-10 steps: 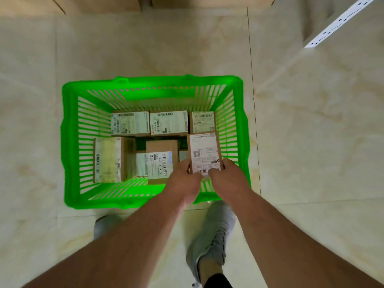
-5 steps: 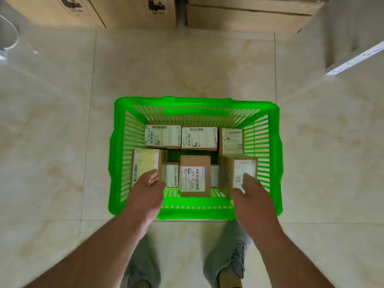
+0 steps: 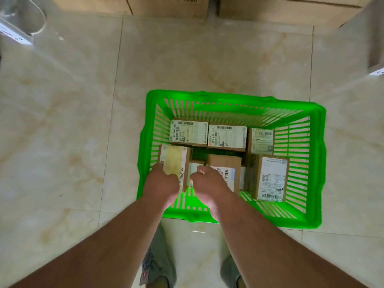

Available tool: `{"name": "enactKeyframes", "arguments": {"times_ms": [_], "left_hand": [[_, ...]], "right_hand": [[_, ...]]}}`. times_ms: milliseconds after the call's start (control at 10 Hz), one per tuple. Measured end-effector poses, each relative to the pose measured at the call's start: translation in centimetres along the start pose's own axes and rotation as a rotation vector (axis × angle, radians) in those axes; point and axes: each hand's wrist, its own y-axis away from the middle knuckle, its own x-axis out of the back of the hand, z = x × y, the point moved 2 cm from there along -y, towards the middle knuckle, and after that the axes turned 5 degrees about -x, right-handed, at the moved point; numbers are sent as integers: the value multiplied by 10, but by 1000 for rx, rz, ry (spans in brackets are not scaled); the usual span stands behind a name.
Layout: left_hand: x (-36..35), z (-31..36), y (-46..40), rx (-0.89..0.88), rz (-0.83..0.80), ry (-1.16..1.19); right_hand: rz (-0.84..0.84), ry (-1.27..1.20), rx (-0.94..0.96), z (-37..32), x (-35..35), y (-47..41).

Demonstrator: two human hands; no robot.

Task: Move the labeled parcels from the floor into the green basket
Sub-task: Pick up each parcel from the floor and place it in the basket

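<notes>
The green basket (image 3: 315,163) stands on the tiled floor and holds several labelled brown parcels. Three lie along its far side, among them the back-left parcel (image 3: 188,132). My left hand (image 3: 161,182) grips the near end of the front-left parcel with a yellowish label (image 3: 174,161). My right hand (image 3: 208,183) is close beside it, fingers curled down into the gap between that parcel and the middle parcel (image 3: 225,163). Its fingertips are hidden. The front-right parcel (image 3: 270,177) lies free against the right wall.
Large cardboard cartons (image 3: 166,5) line the far edge of the floor. A white shelf post (image 3: 376,69) is at the right and a white strip (image 3: 16,36) at the far left. My shoes (image 3: 155,269) stand just before the basket.
My right hand has let go of the front-right parcel and moved left next to my left hand. The left hand stays on the yellow-labelled parcel. The view has shifted so the basket sits further right.
</notes>
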Motion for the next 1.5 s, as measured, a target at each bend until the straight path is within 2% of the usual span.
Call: {"name": "enactKeyframes", "arguments": {"times_ms": [100, 400, 600, 800, 1000, 1100, 1200, 1300, 1400, 1500], "left_hand": [[-6, -1, -2, -8, 41, 20], [-6, -5, -8, -91, -35, 71], [8, 28, 3, -275, -88, 71], [30, 91, -19, -474, -51, -306], [23, 133, -52, -592, -126, -615], [18, 137, -65, -599, -143, -675], [15, 130, -70, -586, -130, -602], [16, 103, -59, -560, -23, -451], [12, 57, -35, -439, 18, -286], [-4, 17, -10, -292, -44, -179]], "right_hand": [[-4, 27, -17, -6, -8, -10], [-17, -74, 27, -4, -11, -13], [1, -308, 79, -15, 4, -2], [22, -778, 12, -28, -4, 7], [59, -673, 33, -53, -19, -6], [182, -214, 119, -62, -24, -17], [32, -791, -26, -57, -24, -13], [42, -621, 73, -42, -21, -15], [21, -492, 89, -29, -7, -2], [126, -376, 158, 3, 17, 10]]}}
